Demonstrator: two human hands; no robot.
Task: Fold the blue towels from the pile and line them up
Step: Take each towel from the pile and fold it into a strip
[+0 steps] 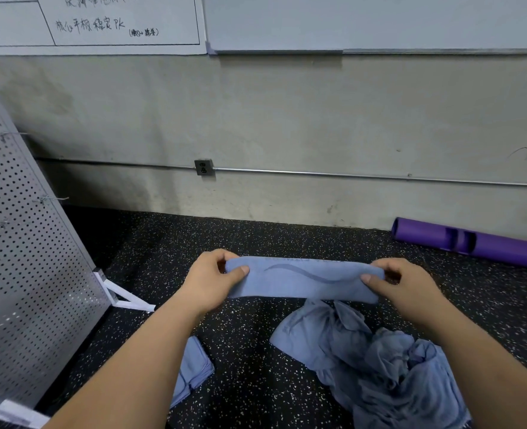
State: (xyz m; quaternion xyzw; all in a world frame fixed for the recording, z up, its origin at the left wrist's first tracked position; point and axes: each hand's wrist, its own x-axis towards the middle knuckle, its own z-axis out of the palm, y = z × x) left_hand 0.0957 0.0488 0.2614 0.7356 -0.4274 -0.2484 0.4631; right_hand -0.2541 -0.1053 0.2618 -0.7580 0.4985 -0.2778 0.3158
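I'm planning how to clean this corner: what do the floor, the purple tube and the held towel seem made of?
The floor looks like rubber matting: matte black, white flecks. The purple tube seems smooth plastic or foam, faint sheen. The held towel is soft matte cloth; it drapes.

Soft matt cloth towel [305, 280], speckled rubbery floor [256, 366]

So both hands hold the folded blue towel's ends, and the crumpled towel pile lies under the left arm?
No: the head view shows the crumpled blue towel pile under the right arm. The left hand and right hand do hold the folded blue towel by its ends.
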